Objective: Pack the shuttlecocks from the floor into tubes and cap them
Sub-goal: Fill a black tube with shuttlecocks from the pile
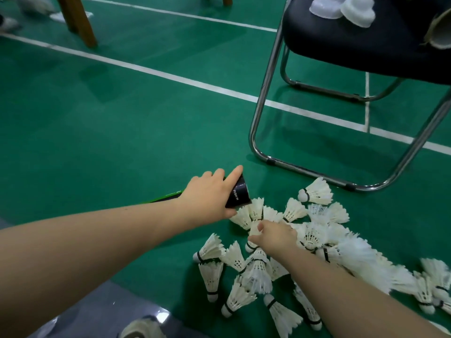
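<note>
Several white feather shuttlecocks (317, 191) lie in a loose pile on the green court floor, spreading toward the lower right. My left hand (210, 193) grips a black tube (240, 195) printed "PUSH IN", held low with its open end toward the pile; the tube's green body runs back behind my wrist. My right hand (274, 234) reaches into the pile and pinches one shuttlecock (255, 230) between thumb and fingers, just below the tube's mouth. White tube caps (341, 8) lie on the chair seat at the top right.
A dark chair with a chrome tube frame (266, 93) stands right behind the pile. Wooden legs (78, 20) rise at the top left. White court lines cross the floor. A grey surface and a shoe (144, 328) sit at the bottom edge.
</note>
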